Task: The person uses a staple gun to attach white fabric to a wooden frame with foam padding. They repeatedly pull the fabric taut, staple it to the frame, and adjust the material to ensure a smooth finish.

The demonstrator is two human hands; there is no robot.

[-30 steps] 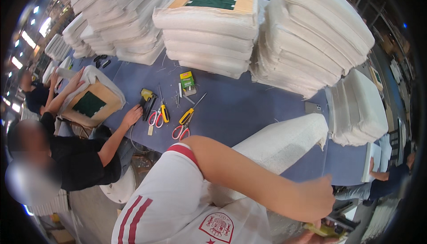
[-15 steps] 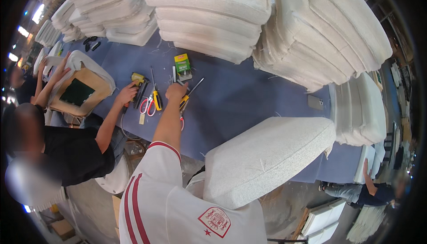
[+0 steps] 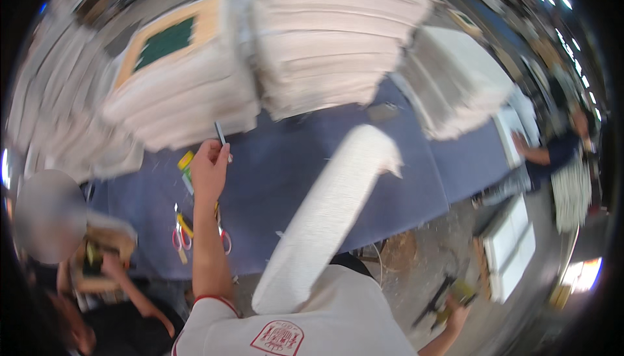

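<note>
My left hand is raised over the blue table with its fingers pinched on a thin grey staple strip that points up and away. Low at the right, beyond the table edge, my right hand grips a black and yellow staple gun, blurred by motion. Between my arms a white fabric cushion stands tilted, leaning from my body across the table's near edge. Just left of my left hand lies a yellow and green box, partly covered by it.
Red-handled scissors and a yellow-handled tool lie left of my forearm. Tall stacks of white cushions line the far side of the table. One co-worker's hand works at the left; another person stands at the right.
My left hand has lifted off the tabletop and now holds the staple strip up. My right hand with the staple gun has come into view. The whole view has swung toward the right.
</note>
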